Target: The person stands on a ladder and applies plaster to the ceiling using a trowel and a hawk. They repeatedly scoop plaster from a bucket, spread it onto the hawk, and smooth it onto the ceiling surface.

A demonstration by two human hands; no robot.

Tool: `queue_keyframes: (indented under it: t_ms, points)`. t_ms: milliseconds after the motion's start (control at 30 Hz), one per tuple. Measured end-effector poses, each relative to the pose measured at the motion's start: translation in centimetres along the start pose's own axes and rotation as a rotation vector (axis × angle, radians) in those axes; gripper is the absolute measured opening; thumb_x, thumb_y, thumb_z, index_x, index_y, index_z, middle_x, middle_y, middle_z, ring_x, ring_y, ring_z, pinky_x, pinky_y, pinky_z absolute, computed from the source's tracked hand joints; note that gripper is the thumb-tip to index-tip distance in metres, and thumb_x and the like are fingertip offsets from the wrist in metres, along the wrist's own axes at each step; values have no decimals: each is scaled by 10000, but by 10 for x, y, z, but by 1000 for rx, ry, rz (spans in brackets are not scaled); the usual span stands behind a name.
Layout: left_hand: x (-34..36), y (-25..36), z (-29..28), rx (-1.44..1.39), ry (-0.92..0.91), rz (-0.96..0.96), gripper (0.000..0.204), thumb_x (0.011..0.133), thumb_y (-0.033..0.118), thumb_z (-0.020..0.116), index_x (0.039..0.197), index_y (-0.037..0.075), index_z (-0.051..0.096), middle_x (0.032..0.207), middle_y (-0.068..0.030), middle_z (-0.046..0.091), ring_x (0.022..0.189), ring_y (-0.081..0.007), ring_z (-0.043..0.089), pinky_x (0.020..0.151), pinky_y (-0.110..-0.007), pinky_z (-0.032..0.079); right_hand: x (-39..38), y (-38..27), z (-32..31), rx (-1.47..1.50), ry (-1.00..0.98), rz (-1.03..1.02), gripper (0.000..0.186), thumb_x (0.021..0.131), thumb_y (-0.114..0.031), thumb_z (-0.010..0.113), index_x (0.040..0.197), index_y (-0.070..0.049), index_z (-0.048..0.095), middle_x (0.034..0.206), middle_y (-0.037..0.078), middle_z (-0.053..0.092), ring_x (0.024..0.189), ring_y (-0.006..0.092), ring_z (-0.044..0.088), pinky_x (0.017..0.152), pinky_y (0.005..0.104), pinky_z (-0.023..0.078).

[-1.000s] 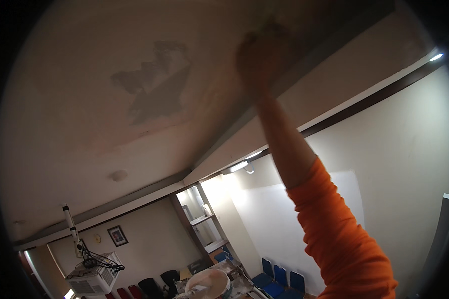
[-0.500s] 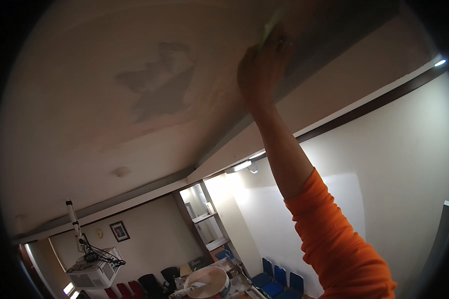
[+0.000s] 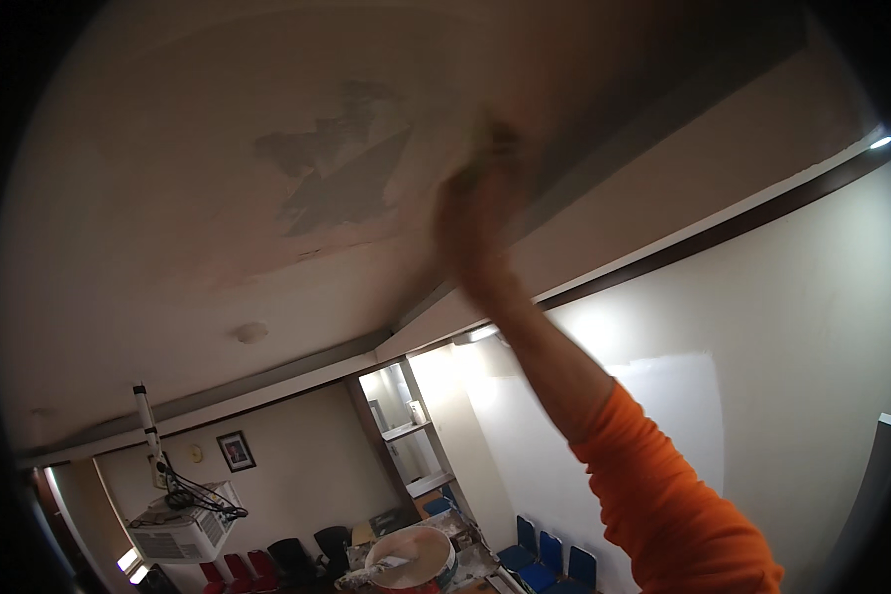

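One ceiling-mounted projector (image 3: 180,527) low at the far left, dark cables trailing from it. Further right, grey patch of peeled paint (image 3: 342,188) on the ceiling (image 3: 148,198). Below, white bucket (image 3: 411,559). Right again, right hand (image 3: 480,213) raised against the ceiling just beside the patch, blurred, grip impossible to tell. Orange sleeve (image 3: 678,505) lower right.

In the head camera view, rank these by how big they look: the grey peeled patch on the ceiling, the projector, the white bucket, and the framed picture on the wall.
1. Grey peeled patch
2. Projector and white bucket: look alike, and the bucket sits nearer the camera, so unranked
3. Framed picture
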State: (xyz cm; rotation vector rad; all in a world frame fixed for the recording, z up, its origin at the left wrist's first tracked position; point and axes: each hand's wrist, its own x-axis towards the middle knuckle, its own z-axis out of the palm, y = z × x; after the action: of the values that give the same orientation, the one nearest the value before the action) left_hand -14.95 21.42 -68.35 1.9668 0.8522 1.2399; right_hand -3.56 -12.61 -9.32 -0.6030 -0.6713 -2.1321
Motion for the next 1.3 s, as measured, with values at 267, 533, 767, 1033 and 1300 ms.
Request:
queue_keyframes:
  t_ms: [267,533,767,1033,1300]
  points:
    - [7,18,8,-47,60,120,553,844,371,683,1300,97,531,932,-207,661,816,-383,644,685,-463,493,87,97,-3,-718,48,-122,331,881,-143,513,1145,56,533,1182,297,523,1104,420,500,966,508,372]
    - [3,31,-5,-234,99,143,481,886,316,643,1251,22,538,1032,-208,648,946,-348,625,799,-421,479,-6,-16,-55,769,-94,580,244,901,-60,567,1123,37,535,1067,96,584,1009,158,521,849,303,429]
    - [16,61,-8,-626,-66,201,438,947,289,563,1218,-54,536,1130,-184,618,1069,-278,587,923,-371,444,-121,-3,-161,970,-456,1470,323,932,-82,545,1218,53,478,1175,113,570,1084,202,561,952,351,450]
    - [20,76,-75,-334,-180,171,486,1024,359,371,1267,-33,528,1194,-147,602,1033,-227,572,917,-350,428,-232,-4,-208,880,-635,1717,276,922,-90,571,1171,22,530,1107,116,638,1025,197,615,918,341,492]
    - [85,184,-99,203,-231,419,501,907,401,600,1214,6,590,1157,-178,625,978,-248,629,798,-361,478,-299,-10,-198,711,-721,1787,190,898,-72,616,1065,18,624,1037,95,666,966,188,622,898,347,472]
